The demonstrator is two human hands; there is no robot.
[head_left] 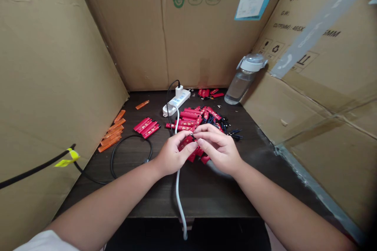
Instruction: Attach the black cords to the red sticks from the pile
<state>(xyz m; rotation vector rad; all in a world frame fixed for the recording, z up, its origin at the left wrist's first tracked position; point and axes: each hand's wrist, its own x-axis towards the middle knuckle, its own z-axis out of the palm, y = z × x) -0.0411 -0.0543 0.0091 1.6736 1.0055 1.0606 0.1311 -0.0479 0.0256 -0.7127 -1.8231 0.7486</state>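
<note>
My left hand (173,156) and my right hand (218,146) meet over the dark table (206,192), fingers pinched together on a small red and black piece (193,136) between them. Just behind and under the hands lies a heap of red flat sticks (196,119) mixed with small dark parts (232,132). A neat row of red sticks (147,127) lies to the left of the heap. The white cable (178,182) passes under my left hand.
A white power strip (176,103) with a plug stands at the back. Orange sticks (112,133) lie by the left cardboard wall. A black cable (118,157) loops at left. A clear water bottle (243,80) leans at back right. Cardboard walls enclose the table.
</note>
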